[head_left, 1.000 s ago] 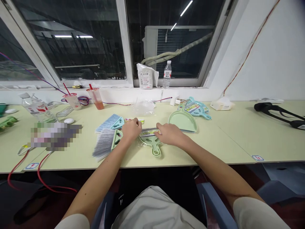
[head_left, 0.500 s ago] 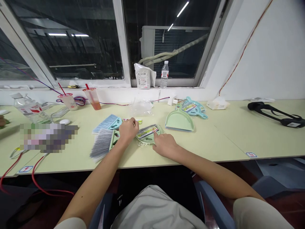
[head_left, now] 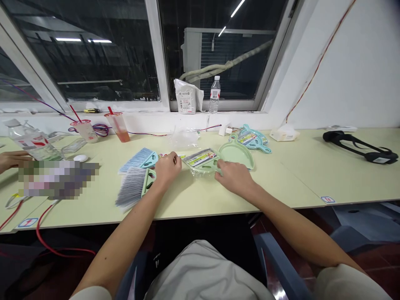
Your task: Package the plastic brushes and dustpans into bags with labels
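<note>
My right hand [head_left: 235, 177] grips the handle end of a green dustpan-and-brush set [head_left: 203, 161] in clear plastic wrap with a printed label. The set is tilted slightly above the table. My left hand [head_left: 168, 170] is closed at its left, and whatever its fingers hold is hidden. Beside that hand lie a green brush with grey bristles [head_left: 133, 186] and a blue brush [head_left: 140, 160]. A bare green dustpan [head_left: 236, 155] rests just beyond my right hand. Behind it is a wrapped blue dustpan set [head_left: 253, 138].
Clear plastic wrapping [head_left: 183, 138] lies at the back. Two drink cups [head_left: 118, 127], a large bottle [head_left: 29, 139] and a white mouse [head_left: 81, 158] stand left. Another person's hand [head_left: 14, 160] reaches in there. A tissue pack [head_left: 284, 133] and black headgear [head_left: 359, 148] lie right.
My right hand has moved right and slightly up, taking the wrapped green set with it toward the bare dustpan. My left hand stays almost in place. Another person's hand shows more at the left.
</note>
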### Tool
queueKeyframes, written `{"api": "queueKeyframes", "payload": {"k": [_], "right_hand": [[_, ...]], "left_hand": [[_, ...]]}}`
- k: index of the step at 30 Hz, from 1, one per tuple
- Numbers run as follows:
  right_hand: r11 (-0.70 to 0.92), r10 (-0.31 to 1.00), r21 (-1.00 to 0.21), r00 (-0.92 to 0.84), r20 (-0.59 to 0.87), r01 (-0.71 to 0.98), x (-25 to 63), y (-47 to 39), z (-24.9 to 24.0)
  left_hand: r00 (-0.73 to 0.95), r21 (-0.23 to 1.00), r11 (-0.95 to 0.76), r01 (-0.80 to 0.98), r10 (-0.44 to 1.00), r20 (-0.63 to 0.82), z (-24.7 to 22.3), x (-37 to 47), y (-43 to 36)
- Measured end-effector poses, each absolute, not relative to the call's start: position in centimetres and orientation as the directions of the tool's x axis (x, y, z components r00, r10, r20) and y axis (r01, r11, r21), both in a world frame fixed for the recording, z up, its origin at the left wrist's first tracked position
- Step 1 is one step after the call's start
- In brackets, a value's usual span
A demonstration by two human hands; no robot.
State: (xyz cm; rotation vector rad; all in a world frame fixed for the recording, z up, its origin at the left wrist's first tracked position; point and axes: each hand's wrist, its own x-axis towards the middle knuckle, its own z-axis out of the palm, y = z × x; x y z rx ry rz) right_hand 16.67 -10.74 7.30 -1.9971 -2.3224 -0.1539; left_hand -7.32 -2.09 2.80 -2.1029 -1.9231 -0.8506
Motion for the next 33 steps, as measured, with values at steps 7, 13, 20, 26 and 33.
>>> {"api": "queueKeyframes", "payload": {"k": [7, 13, 20, 26, 33], "right_hand": [[-0.032, 0.953, -0.07, 0.051, 0.3, 0.997, 23.4, -8.9, 10.9], [-0.161, 0.888, -0.159, 0.214, 0.408, 0.974, 30.0, -4.1, 11.3], [-0.164, 0.89, -0.176, 0.222, 0.397, 0.971, 32.3, -0.1, 10.3], [-0.11, 0.881, -0.132, 0.158, 0.445, 0.985, 33.8, 3.7, 10.9], [-0.022, 0.95, -0.122, 0.058, 0.306, 0.992, 34.5, 10.4, 8.7]], "left_hand": [[0.283, 0.269, -0.458, 0.847, 0.818, 0.501, 2.1, -5.2, -2.5], [0.369, 0.526, -0.573, 0.629, 0.815, 0.446, 2.0, 4.4, 1.3], [0.291, 0.811, -0.277, 0.516, 0.947, 0.139, 1.5, 13.6, 9.3], [0.436, 0.823, -0.314, 0.474, 0.895, 0.091, 0.0, 12.8, 11.0], [0.411, 0.796, -0.337, 0.502, 0.903, 0.123, -0.5, 8.2, 6.6]]}}
